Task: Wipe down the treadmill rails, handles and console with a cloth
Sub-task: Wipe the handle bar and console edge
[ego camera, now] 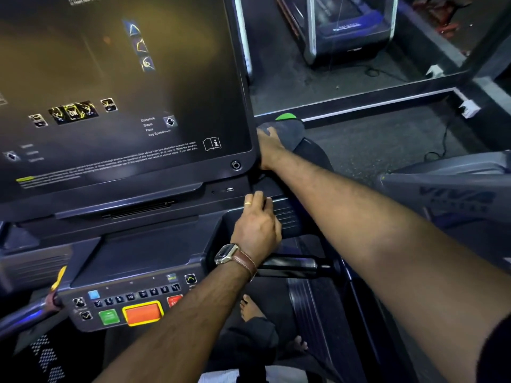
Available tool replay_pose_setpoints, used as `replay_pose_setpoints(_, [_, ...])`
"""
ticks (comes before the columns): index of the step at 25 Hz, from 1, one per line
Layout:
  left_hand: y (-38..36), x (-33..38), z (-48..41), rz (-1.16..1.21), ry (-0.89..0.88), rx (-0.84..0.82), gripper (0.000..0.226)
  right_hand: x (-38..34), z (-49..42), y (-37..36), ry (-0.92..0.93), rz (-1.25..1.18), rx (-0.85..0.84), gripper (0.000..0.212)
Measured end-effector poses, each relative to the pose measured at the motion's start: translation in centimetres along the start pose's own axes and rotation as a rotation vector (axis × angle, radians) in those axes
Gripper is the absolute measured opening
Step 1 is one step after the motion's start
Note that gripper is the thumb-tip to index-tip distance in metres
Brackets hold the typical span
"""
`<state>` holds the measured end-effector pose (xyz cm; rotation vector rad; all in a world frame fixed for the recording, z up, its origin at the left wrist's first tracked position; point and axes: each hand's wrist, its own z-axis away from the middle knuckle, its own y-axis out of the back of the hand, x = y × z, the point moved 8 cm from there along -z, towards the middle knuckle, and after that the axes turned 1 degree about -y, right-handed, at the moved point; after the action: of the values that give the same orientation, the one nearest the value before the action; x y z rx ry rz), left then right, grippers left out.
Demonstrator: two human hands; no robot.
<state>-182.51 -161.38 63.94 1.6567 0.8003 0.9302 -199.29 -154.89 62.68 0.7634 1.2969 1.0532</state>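
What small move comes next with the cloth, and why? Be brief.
Probably slide the cloth down the right edge of the screen toward its lower corner. The right hand is on it partway up that edge, while the left hand rests on the console.

The big console screen (110, 92) walls off everything to the left of the right hand (269, 150), which sits tight against the screen's right edge. Beyond that hand and to its right, open floor (387, 139) gives free passage. The left hand (257, 222) lies on the ribbed ledge (286, 217) under the screen's overhang, with little height above its fingers. Just below its wrist a black handle bar (293, 265) crosses the way down. Right of the right forearm, a neighbouring machine (448, 194) narrows the gap
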Motion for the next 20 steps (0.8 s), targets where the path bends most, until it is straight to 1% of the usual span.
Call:
replay_pose_setpoints(1, [0.3, 0.0, 0.1, 0.018, -0.005, 0.021, 0.019, 0.0, 0.8, 0.2, 0.047, 0.021, 0.028, 0.058])
replay_pose_setpoints(3, [0.6, -0.1, 0.2, 0.061, -0.004, 0.053, 0.011, 0.5, 3.1, 0.3, 0.115, 0.057, 0.027, 0.057])
replay_pose_setpoints(5, [0.8, -0.4, 0.2, 0.082, 0.021, 0.07, 0.013, 0.9, 7.4, -0.4, 0.141, 0.141, 0.024, 0.054])
replay_pose_setpoints(8, [0.7, -0.7, 0.6, 0.091, 0.032, 0.062, 0.016, 1.3, 14.6, -2.2, 0.228, 0.206, 0.079, 0.057])
replay_pose_setpoints(10, [0.5, -0.5, 1.3, 0.067, 0.013, 0.011, 0.016, 2.6, 15.6, -2.2, 0.254, 0.209, 0.061, 0.057])
replay_pose_setpoints(11, [0.6, -0.5, 1.6, 0.053, 0.006, -0.004, 0.015, 3.1, 14.9, -1.8, 0.231, 0.228, 0.056, 0.054])
replay_pose_setpoints(14, [1.3, -0.9, 2.1, 0.009, 0.034, -0.011, 0.017, 2.8, 12.1, -0.9, 0.014, 0.235, 0.119, 0.048])
replay_pose_setpoints(15, [1.6, -1.1, 2.2, -0.004, 0.038, -0.007, 0.016, 2.1, 11.9, -1.3, -0.016, 0.223, 0.14, 0.047])
replay_pose_setpoints(16, [1.7, -1.2, 2.4, -0.014, 0.04, -0.013, 0.015, 1.3, 12.2, -1.9, 0.011, 0.23, 0.152, 0.048])
replay_pose_setpoints(17, [1.8, -1.4, 2.7, -0.021, 0.039, -0.026, 0.016, 0.9, 13.0, -2.6, 0.08, 0.239, 0.155, 0.052])
replay_pose_setpoints(20, [2.3, -2.4, 4.3, -0.039, 0.048, -0.061, 0.015, 2.3, 16.4, -3.1, 0.309, 0.342, 0.072, 0.072])
